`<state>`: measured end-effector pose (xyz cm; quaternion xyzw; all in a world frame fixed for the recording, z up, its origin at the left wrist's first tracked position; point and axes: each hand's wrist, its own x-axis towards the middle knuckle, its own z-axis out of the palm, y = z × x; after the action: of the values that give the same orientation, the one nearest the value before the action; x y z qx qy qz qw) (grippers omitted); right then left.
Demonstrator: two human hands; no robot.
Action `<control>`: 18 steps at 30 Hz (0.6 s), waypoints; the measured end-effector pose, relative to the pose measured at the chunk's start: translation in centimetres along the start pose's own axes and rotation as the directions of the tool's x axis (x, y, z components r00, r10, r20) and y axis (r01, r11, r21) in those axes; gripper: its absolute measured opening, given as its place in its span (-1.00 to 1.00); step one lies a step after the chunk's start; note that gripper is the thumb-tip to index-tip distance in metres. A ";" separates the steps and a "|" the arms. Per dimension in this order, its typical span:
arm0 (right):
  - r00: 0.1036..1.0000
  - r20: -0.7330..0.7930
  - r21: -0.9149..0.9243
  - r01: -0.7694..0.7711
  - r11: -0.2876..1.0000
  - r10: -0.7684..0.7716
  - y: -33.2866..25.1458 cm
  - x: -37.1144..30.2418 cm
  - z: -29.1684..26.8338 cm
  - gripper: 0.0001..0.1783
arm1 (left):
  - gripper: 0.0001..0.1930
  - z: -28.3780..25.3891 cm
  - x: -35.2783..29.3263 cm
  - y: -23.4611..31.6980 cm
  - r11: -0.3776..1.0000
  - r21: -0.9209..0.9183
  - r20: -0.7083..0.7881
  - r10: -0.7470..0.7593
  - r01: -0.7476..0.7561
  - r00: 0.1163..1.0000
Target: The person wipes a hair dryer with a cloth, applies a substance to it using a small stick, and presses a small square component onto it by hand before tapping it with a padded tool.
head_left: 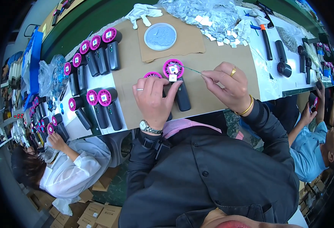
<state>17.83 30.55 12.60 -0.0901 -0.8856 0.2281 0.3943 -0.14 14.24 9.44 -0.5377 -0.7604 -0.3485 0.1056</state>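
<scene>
A handheld fan or hair dryer, with a pink spoked ring (178, 62) and dark grey handle (183, 99), lies in front of me. A square white piece sits at the middle of its ring. My left hand (151, 99) bends over a second such device, whose pink ring (152, 73) shows above the fingers. Between its thumb and forefinger is a small white square piece (173, 78), at the first device's neck; the exact contact is hard to see. My right hand (229, 85) pinches a thin green stick (191, 69), its far end at the first pink ring.
A round dish of greyish paste (160, 37) stands on cardboard (195, 49). Behind are a white glove (144, 14) and many silvery squares (227, 38). Similar devices (112, 51) line the left side. An orange-and-black tool (265, 41) lies right. Other people work on both sides.
</scene>
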 end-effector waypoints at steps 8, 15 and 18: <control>0.999 0.003 0.034 -0.040 0.999 0.040 0.4 -0.4 -0.2 -0.73 | -0.77 0.6 0.3 0.6 0.995 -0.057 -0.046 -0.080 0.078 0.996; 0.990 0.028 0.081 -0.142 0.987 0.140 0.4 -0.4 -0.6 -0.73 | -0.80 0.7 0.6 -0.6 0.995 -0.073 -0.040 0.072 -0.075 0.997; 0.993 0.046 0.113 -0.117 0.987 0.112 0.5 -0.4 -1.0 -0.74 | -0.76 0.1 0.6 -1.2 0.973 -0.037 0.022 0.230 -0.229 0.973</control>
<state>18.79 31.20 12.67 -0.1132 -0.8720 0.3029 0.3675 -1.39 14.56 9.16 -0.6282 -0.6885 -0.3398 0.1261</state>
